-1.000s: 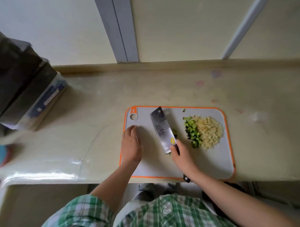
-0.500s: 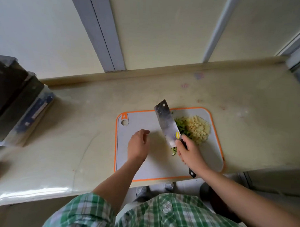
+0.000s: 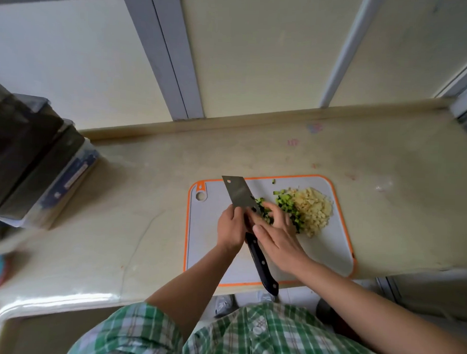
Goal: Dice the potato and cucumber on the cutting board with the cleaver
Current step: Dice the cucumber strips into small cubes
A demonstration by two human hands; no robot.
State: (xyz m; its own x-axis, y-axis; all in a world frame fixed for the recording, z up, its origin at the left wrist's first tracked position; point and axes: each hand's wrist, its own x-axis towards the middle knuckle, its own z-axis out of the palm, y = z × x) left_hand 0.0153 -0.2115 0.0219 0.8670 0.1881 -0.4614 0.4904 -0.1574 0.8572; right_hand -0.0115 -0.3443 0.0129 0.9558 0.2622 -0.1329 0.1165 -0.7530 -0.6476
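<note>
Bench point(image 3: 147, 174) first: pale and worn, it runs along the wall and carries the grey, orange-rimmed cutting board point(image 3: 213, 261) at its near edge, right under my view.

Over the board the two hands have swapped jobs. Half a second ago the right hand was on the handle and the left hovered free over the board. Now the left hand point(image 3: 230, 227) holds the cleaver point(image 3: 238, 194), its fingers point(image 3: 235, 212) curled round the heel of the blade where it meets the black handle point(image 3: 261, 265). The handle sticks out bare toward the board's near rim. The right hand point(image 3: 278, 239) has let go, and its fingers point(image 3: 277, 212) lie fairly straight against the right face of the blade, holding nothing.

The potato dice point(image 3: 314, 208) sit heaped at the far right of the board, with the cucumber dice point(image 3: 288, 205) banked against their left side. A few dark green cucumber bits point(image 3: 263, 208) cling beside the blade, just under the right fingertips.

I read this as wiping the blade clean, not cutting. I see no whole vegetable left, so the dicing looks essentially done. The risk is bare fingers sliding close to the edge.
</note>
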